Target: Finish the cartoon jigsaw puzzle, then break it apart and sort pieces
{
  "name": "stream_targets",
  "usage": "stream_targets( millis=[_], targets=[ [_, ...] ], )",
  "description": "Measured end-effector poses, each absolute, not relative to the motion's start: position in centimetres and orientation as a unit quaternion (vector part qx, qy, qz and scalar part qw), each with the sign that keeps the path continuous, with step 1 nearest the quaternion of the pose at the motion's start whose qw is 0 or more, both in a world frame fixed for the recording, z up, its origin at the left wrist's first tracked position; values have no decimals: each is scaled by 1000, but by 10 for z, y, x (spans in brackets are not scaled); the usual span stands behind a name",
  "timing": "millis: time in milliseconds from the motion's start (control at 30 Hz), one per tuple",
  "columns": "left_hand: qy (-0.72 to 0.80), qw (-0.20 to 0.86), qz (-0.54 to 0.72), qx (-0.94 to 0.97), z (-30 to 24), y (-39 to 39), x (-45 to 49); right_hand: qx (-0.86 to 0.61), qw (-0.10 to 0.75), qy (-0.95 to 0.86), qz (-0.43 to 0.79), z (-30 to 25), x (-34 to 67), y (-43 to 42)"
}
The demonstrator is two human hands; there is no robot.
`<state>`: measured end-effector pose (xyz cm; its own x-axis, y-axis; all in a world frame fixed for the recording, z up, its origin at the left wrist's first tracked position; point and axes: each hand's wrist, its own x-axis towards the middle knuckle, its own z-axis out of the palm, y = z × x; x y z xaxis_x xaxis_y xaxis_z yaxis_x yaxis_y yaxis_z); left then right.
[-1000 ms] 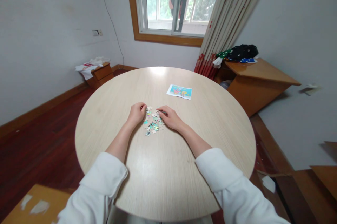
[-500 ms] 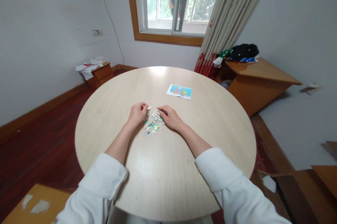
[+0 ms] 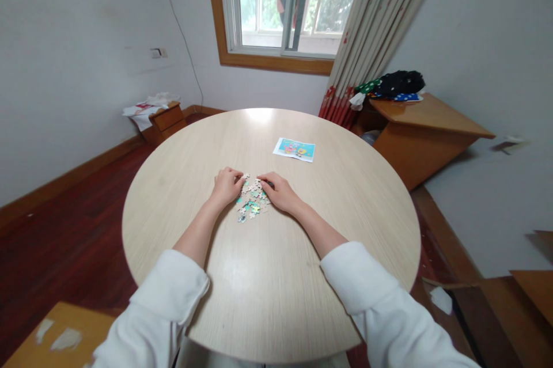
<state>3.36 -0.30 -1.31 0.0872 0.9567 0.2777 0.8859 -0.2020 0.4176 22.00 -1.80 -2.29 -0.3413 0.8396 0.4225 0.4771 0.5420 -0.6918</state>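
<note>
A small heap of jigsaw puzzle pieces [image 3: 253, 205] lies on the round table [image 3: 259, 293], some showing pale backs, others teal or yellow print. At its left edge rests my left hand [image 3: 227, 186], fingers bent and slightly apart, the tips touching or close to the upper pieces. My right hand [image 3: 280, 191] lies against the right side of the heap, with a gap between thumb and forefinger beside the top pieces. I see no piece clearly held in either hand. Both hands partly cover the heap's sides.
Beyond the heap, a printed picture sheet [image 3: 294, 150] with colourful cartoon figures lies on the table. A wooden desk with piled cloth [image 3: 400, 86] stands at the right. A small cabinet [image 3: 168, 118] is at back left, and a cardboard box [image 3: 60, 336] at front left.
The fingers of my left hand have loosened a little and shifted slightly right towards the upper pieces. My right hand and the picture sheet stay in place.
</note>
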Motion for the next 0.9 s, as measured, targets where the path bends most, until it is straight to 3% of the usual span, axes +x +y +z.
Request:
stream_targets(
  millis=[233, 400, 633, 900],
  targets=[
    [627, 77, 313, 709, -16, 3, 33, -413, 392, -791, 225, -23, 221, -19],
    [598, 191, 402, 667, -9, 1, 39, -421, 399, -781, 232, -23, 222, -18],
    [457, 385, 423, 682, 13, -22, 62, -425, 437, -714, 344, -15, 222, -15],
    [468, 406, 408, 671, 16, -28, 67, -398, 442, -666, 451, -9, 226, -16]
  ],
)
